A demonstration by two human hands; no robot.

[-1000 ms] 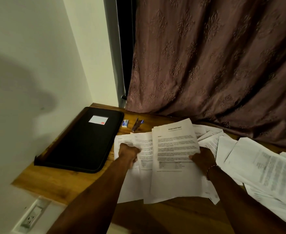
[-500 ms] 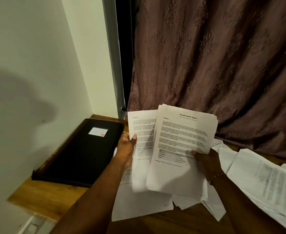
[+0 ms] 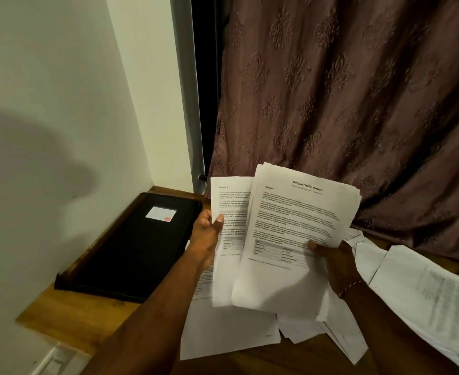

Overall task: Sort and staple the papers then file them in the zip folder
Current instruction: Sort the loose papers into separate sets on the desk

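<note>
While papers point(image 3: 298, 212) are pinched by left hand point(image 3: 206, 239) and right hand point(image 3: 334, 261), sorting is judged underway; merging is needed, toward three o'clock.

Front sheet point(image 3: 298, 231) headed "Sample Health Report", subheading "Section 1". Sheet behind point(image 3: 229, 212) headed "Section 4". Body text too small to read.

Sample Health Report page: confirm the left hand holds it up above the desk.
No: the right hand holds the Sample Health Report page up above the desk; the left hand holds the Section 4 page. The head view shows this.
</note>
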